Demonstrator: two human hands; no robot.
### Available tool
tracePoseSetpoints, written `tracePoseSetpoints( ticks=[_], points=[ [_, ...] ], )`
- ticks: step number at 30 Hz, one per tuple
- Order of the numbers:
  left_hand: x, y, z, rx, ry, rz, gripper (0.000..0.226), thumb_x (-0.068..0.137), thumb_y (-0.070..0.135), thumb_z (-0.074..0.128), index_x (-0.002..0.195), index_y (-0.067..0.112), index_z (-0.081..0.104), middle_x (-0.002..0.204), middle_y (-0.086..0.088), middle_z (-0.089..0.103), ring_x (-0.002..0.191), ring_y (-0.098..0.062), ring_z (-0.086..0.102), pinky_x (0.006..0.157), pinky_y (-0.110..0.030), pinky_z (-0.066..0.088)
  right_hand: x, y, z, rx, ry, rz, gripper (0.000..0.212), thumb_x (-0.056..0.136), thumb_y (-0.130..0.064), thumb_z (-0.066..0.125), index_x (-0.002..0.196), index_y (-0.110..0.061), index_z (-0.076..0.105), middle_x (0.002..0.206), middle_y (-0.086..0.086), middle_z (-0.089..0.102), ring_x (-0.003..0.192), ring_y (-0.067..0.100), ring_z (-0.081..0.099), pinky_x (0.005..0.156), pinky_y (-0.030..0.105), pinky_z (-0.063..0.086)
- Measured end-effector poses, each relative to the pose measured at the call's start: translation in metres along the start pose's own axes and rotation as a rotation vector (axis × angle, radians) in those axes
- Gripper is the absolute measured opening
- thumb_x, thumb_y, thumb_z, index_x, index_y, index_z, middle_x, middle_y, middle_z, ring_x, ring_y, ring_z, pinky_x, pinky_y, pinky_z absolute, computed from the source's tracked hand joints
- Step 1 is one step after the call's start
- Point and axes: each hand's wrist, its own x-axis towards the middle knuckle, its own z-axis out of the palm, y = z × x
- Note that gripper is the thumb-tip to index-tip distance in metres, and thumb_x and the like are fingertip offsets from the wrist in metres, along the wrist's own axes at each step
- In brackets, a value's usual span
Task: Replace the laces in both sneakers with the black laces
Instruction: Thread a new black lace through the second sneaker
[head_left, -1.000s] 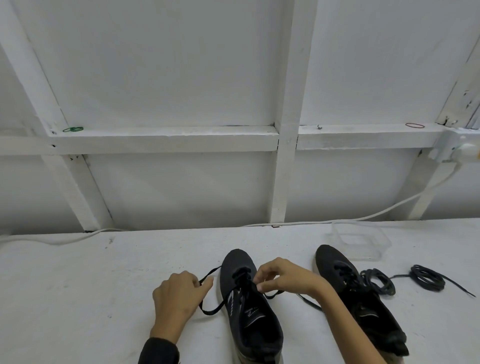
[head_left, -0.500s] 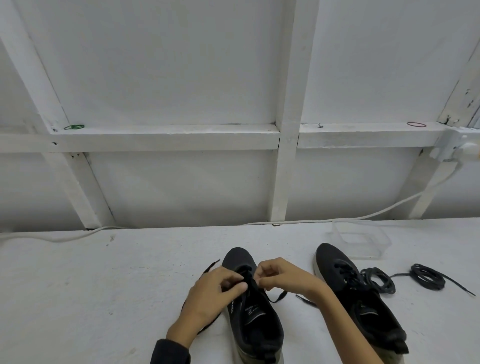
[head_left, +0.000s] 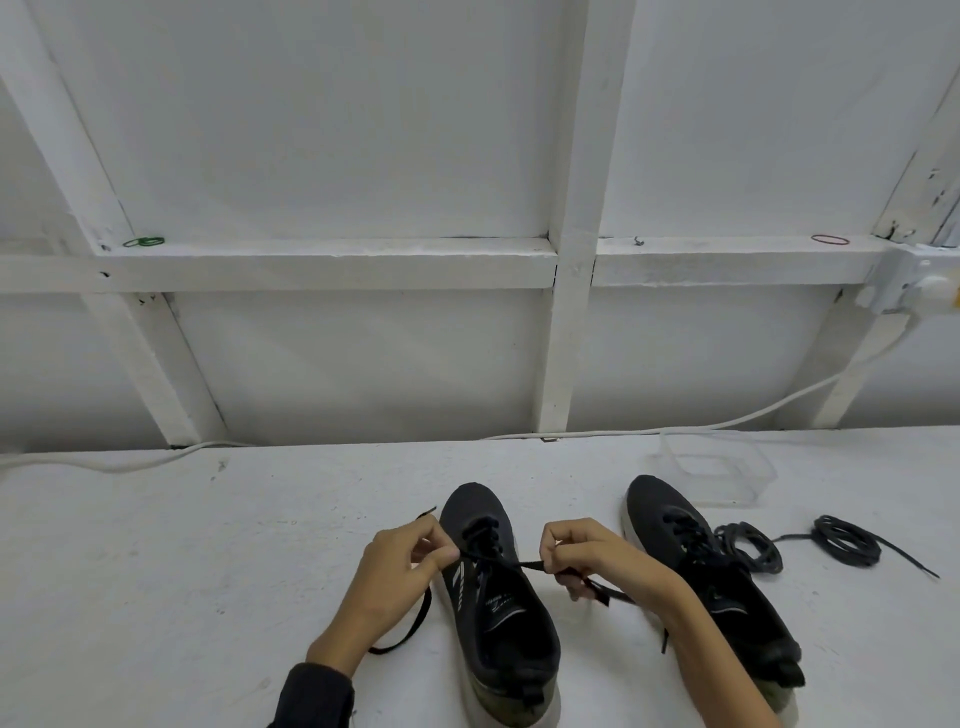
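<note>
Two black sneakers stand on the white table, toes pointing away from me. Over the left sneaker (head_left: 498, 597), my left hand (head_left: 395, 577) pinches one end of its black lace (head_left: 498, 560) at the shoe's left side. My right hand (head_left: 597, 561) grips the other end on the shoe's right, and the lace runs taut across the tongue between them. Loose lace trails to the table on both sides. The right sneaker (head_left: 711, 571) sits laced beside my right forearm. Two coiled black laces (head_left: 748, 545) (head_left: 847, 540) lie to its right.
A clear plastic container (head_left: 717, 470) stands behind the right sneaker. A white cable (head_left: 623, 431) runs along the back edge of the table to a wall socket (head_left: 914, 283). White wall with wooden framing rises directly behind.
My hands were close together over the left sneaker's upper eyelets. They have since drawn apart to either side, pulling the lace tight across the shoe.
</note>
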Motion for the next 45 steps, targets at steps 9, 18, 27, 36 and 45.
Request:
tracePoseSetpoints(
  ticks=[9,18,27,36,45],
  points=[
    [-0.003,-0.003,-0.008,0.040,0.052,-0.020,0.018,0.086,0.011,0.069,0.071,0.020,0.064,0.069,0.010,0.070,0.072,-0.003,0.067,0.076,-0.019,0.047,-0.016,0.007,-0.006,0.008,-0.013,-0.034,0.010,0.071,-0.017,0.062,0.073,-0.008,0.058,0.052,-0.002,0.036,0.054,0.015,0.020,0.053,0.027,0.019],
    [-0.015,-0.008,-0.021,-0.137,-0.120,-0.119,0.023,0.091,0.016,0.066,0.069,0.013,0.063,0.066,-0.003,0.068,0.064,-0.018,0.066,0.075,-0.031,0.054,-0.017,0.012,-0.011,0.011,-0.102,0.041,0.008,0.088,-0.005,0.065,0.081,-0.007,0.062,0.055,-0.001,0.038,0.052,0.013,0.027,0.053,0.026,0.022],
    [-0.028,0.015,-0.044,-0.777,-0.077,-0.099,0.057,0.092,0.035,0.062,0.088,-0.021,0.054,0.089,-0.006,0.068,0.108,-0.037,0.063,0.090,-0.032,0.055,-0.031,-0.021,-0.021,0.026,-0.081,-0.097,0.015,0.092,-0.017,0.060,0.083,-0.014,0.072,0.071,0.008,0.061,0.071,0.025,0.052,0.075,0.032,0.044],
    [-0.018,0.064,-0.024,-0.978,-0.077,-0.042,0.026,0.082,0.022,0.062,0.096,0.005,0.076,0.111,-0.017,0.070,0.109,-0.028,0.066,0.094,-0.034,0.054,-0.005,-0.062,0.017,0.368,0.054,-0.323,0.020,0.083,-0.025,0.074,0.085,-0.006,0.073,0.100,0.007,0.067,0.093,0.020,0.064,0.086,0.035,0.054],
    [-0.010,0.085,0.000,-0.902,0.118,-0.081,0.020,0.084,0.028,0.063,0.094,0.011,0.069,0.078,-0.001,0.065,0.067,-0.015,0.054,0.068,-0.026,0.051,0.002,-0.074,0.045,0.516,0.094,-0.316,0.010,0.086,-0.015,0.065,0.088,-0.010,0.073,0.081,0.013,0.067,0.077,0.025,0.067,0.083,0.033,0.053]
  ],
)
